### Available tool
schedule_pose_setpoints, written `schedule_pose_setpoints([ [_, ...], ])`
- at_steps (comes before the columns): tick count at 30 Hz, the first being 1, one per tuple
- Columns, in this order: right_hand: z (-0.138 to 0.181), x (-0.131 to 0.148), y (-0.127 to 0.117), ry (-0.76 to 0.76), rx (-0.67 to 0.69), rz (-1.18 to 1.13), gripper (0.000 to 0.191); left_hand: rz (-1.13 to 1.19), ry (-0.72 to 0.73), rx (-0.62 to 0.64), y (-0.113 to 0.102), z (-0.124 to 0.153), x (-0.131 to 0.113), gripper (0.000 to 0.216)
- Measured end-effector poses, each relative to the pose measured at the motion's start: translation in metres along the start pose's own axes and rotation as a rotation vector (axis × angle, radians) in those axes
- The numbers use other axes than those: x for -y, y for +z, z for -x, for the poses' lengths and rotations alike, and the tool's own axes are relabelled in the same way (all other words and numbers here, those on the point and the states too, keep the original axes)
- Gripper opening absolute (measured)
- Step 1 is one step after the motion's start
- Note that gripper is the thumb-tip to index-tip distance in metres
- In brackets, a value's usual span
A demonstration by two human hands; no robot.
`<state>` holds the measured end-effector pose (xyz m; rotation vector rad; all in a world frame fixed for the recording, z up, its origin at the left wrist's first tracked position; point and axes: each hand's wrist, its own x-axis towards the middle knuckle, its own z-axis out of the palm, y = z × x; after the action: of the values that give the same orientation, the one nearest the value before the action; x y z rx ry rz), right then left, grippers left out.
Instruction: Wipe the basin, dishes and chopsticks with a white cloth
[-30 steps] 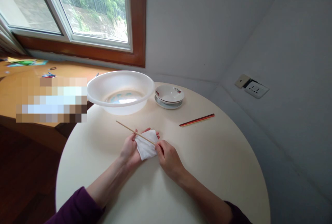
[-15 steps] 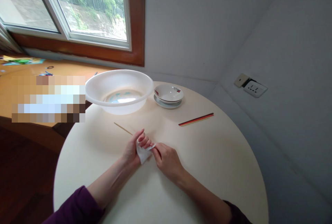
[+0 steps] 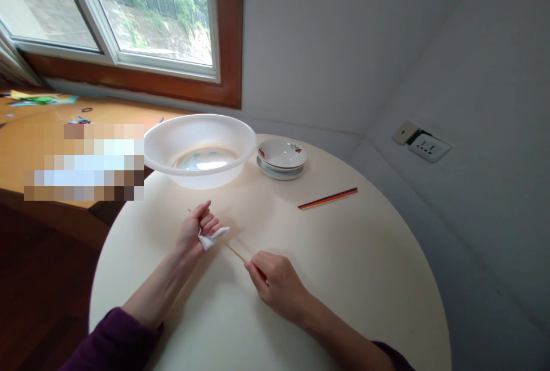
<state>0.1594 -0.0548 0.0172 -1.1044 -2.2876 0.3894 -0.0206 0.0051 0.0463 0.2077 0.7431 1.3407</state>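
Note:
A thin light wooden chopstick (image 3: 234,252) runs between my hands above the white table. My right hand (image 3: 277,280) pinches its near end between thumb and fingers. Closed around its middle is my left hand (image 3: 193,232), with a white tissue (image 3: 208,241) in the palm wrapped about the stick. The chopstick's far tip pokes out past the left hand, while the part inside the tissue is hidden. Several chopsticks (image 3: 327,199), dark, red and pale, lie side by side to the right.
A large translucent basin (image 3: 201,173) with some water stands at the back of the round table (image 3: 365,296). Beside it a patterned bowl (image 3: 281,154) sits on a saucer (image 3: 279,174). A wooden desk (image 3: 116,108) and a blurred-out patch are at left; a wall borders the right.
My left hand has slid with the tissue along the chopstick, away to the left. The right hand, earlier by the tissue, now sits apart from it, with a length of chopstick showing between.

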Motion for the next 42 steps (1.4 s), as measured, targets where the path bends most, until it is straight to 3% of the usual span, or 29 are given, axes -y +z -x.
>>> schedule_pose_setpoints([
  [8,0.003,-0.003,-0.007,-0.070,0.016,0.032,0.032,0.020,0.048,-0.059,-0.009,-0.012,-0.022,0.049],
  [16,0.004,-0.006,-0.002,-0.074,-0.088,-0.061,0.030,-0.248,0.242,-0.089,-0.012,-0.016,-0.013,0.039],
  [19,0.002,-0.009,-0.001,-0.023,-0.194,-0.127,0.032,-0.501,0.364,-0.106,-0.014,-0.018,-0.006,0.033],
  [24,0.000,-0.013,-0.007,0.070,-0.314,-0.187,0.035,-0.845,0.460,0.001,-0.011,-0.011,0.000,0.026],
  [28,0.001,-0.014,-0.008,0.180,-0.276,-0.293,0.037,-0.984,0.552,0.057,-0.008,-0.005,-0.002,0.028],
  [31,0.000,-0.018,-0.005,0.346,-0.234,-0.491,0.041,-1.068,0.600,0.084,-0.010,-0.004,-0.004,0.031],
  [37,-0.008,-0.033,-0.007,0.639,-0.198,-0.878,0.052,-1.043,0.592,0.158,-0.010,-0.002,-0.001,0.032],
  [42,-0.008,-0.037,-0.012,0.519,-0.298,-0.709,0.042,-0.859,0.522,0.107,-0.006,-0.002,0.002,0.031],
])
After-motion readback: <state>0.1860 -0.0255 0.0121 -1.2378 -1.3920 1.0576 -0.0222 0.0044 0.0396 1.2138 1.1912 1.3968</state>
